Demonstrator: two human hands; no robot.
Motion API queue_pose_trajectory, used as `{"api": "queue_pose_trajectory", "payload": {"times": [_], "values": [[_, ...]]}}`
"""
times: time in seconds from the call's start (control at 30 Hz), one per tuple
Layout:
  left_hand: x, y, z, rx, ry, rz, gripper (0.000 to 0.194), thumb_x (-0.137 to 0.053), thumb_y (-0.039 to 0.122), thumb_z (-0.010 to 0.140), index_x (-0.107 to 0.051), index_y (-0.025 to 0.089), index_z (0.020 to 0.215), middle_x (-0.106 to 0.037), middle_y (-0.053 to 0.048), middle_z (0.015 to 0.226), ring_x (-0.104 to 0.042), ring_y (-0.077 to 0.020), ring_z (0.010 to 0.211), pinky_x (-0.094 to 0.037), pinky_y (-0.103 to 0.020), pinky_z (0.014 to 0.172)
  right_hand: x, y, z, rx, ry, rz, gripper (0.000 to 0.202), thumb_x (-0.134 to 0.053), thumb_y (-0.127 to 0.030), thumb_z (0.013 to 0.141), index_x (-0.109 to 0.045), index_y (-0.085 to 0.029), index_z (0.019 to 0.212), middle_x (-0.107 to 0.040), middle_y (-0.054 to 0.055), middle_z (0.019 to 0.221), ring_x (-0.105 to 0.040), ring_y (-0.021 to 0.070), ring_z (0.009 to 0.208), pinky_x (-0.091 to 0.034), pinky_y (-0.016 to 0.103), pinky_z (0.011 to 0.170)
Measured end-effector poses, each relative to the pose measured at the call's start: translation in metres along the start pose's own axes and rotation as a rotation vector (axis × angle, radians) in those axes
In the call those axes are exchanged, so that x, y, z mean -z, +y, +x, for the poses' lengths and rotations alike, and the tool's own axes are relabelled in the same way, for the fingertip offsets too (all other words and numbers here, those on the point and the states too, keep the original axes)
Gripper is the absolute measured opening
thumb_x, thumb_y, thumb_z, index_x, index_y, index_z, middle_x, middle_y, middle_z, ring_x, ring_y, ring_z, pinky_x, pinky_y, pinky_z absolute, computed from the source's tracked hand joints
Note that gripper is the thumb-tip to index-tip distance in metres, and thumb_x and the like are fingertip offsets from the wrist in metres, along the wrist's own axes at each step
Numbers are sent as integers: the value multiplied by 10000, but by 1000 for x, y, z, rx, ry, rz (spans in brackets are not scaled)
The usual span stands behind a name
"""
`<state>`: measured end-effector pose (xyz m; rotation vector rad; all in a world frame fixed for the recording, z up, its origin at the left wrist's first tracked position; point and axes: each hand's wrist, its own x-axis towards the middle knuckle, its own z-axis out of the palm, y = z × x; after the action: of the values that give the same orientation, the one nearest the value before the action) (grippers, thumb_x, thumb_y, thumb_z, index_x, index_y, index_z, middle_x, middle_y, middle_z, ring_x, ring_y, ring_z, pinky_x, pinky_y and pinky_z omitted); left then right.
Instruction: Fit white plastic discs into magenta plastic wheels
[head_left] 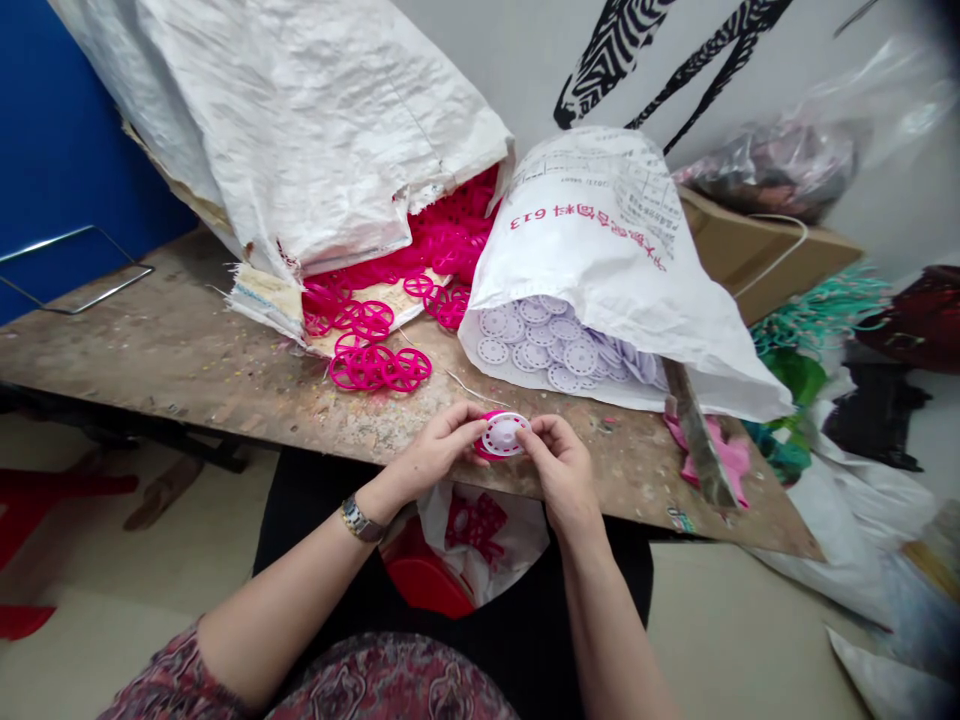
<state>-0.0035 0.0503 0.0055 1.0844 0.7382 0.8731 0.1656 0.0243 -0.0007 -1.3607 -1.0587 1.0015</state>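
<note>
Near the table's front edge, my left hand (441, 442) and my right hand (561, 462) pinch a small round piece between them. Its upper part is a white plastic disc (507, 434) with slots around its rim. A bright pink wheel (482, 449) lies against its underside and shows at the left edge. My left thumb and fingers grip the left side of the pair; my right thumb and fingers close on the right side of the disc. How far the two parts are joined, I cannot tell.
Pink spoked wheels (373, 368) spill from a large white woven sack (300, 130). Several white discs (536, 340) fill the mouth of another sack (600, 240). A flat blade-like strip (701, 440) lies over pink cloth (731, 455). Below my hands is a white bag (517, 560).
</note>
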Motion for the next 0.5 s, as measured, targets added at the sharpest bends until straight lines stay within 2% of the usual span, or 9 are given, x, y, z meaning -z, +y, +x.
{"api": "queue_pose_trajectory", "payload": {"times": [0.1,0.2,0.33,0.5], "values": [[0,-1,-3,-62,-41,196,287,-546,405,924,-612,184,1094,-613,-48,1035,-617,-167,891,-572,-239,652,0,0,-3,44,17,12,229,-737,-379,732,-596,-204,779,-597,-33,692,-542,127,621,-431,244,586],[0,-1,-6,-49,-72,286,331,-495,433,948,-584,202,1167,-615,-56,1050,-641,-164,835,-574,-240,601,1,-1,-6,80,7,-12,179,-719,-347,773,-614,-208,815,-613,-30,730,-568,129,652,-444,244,610],[-2,1,-9,41,-125,239,350,-480,431,954,-534,205,1215,-625,-44,955,-664,-136,686,-567,-238,554,0,-2,-11,103,7,-39,147,-705,-324,794,-611,-216,829,-624,-24,766,-594,138,688,-462,250,629],[-4,0,-9,25,-121,119,342,-525,389,938,-526,182,1210,-614,-32,917,-648,-106,654,-564,-222,568,-2,-3,-14,101,-8,-82,207,-701,-321,802,-604,-223,956,-659,4,873,-632,161,770,-498,276,694]]}}
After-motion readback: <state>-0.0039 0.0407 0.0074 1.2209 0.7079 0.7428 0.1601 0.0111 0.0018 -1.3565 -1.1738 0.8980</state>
